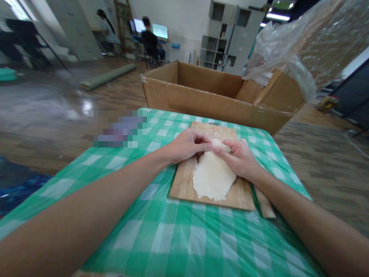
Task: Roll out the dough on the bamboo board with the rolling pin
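Observation:
A flat sheet of pale dough (211,179) lies on a wooden cutting board (184,184) on the table. My left hand (186,145) and my right hand (239,156) both pinch the far edge of the dough, fingers curled, thumbs nearly touching. That far edge is folded or rolled up into a thick lip between my fingers. The near part of the dough lies flat and ragged-edged on the board.
The table wears a green-and-white checked cloth (161,231) under clear plastic. A wooden stick-like piece (264,206) lies beside the board's right edge. Behind the table stands an open cardboard box (213,100) with a clear plastic bag (296,46). Two people sit at screens far back.

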### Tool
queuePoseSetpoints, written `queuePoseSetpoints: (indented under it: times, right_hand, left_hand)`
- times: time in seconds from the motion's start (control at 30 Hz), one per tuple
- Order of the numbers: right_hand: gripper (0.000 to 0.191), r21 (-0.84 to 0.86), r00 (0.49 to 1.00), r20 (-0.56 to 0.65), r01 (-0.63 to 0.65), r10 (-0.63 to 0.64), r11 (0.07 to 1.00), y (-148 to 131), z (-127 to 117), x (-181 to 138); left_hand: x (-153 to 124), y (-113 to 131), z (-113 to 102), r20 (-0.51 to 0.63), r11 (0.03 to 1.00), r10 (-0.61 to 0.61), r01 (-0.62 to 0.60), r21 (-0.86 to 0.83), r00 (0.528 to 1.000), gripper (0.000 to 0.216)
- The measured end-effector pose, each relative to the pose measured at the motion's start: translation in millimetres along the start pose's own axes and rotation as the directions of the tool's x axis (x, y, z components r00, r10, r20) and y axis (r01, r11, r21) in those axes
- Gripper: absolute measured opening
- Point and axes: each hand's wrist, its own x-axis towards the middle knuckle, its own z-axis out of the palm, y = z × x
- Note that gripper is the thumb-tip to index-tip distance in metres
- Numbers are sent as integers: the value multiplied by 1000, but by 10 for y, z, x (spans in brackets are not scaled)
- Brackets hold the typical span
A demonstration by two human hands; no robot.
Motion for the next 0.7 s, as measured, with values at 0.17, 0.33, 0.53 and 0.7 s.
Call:
queuePoseSetpoints:
  times: [0.17, 0.33, 0.53, 0.7]
  right_hand:
    - [45, 96, 997, 41, -65, 61, 993, 24, 3, -8]
    - [46, 292, 992, 8, -120, 123, 949, 76, 31, -2]
    - [43, 114, 1000, 16, -23, 21, 993, 53, 18, -6]
    - [48, 14, 999, -26, 47, -47, 999, 56, 12, 11]
  left_hand:
    - [17, -16, 17, -17, 998, -18, 17, -63, 1000, 30]
    - [34, -5, 33, -89, 990, -69, 57, -129, 994, 26]
    - [11, 65, 132, -108, 1000, 11, -11, -2, 994, 27]
    - [7, 36, 137, -145, 999, 36, -33, 25, 989, 25]
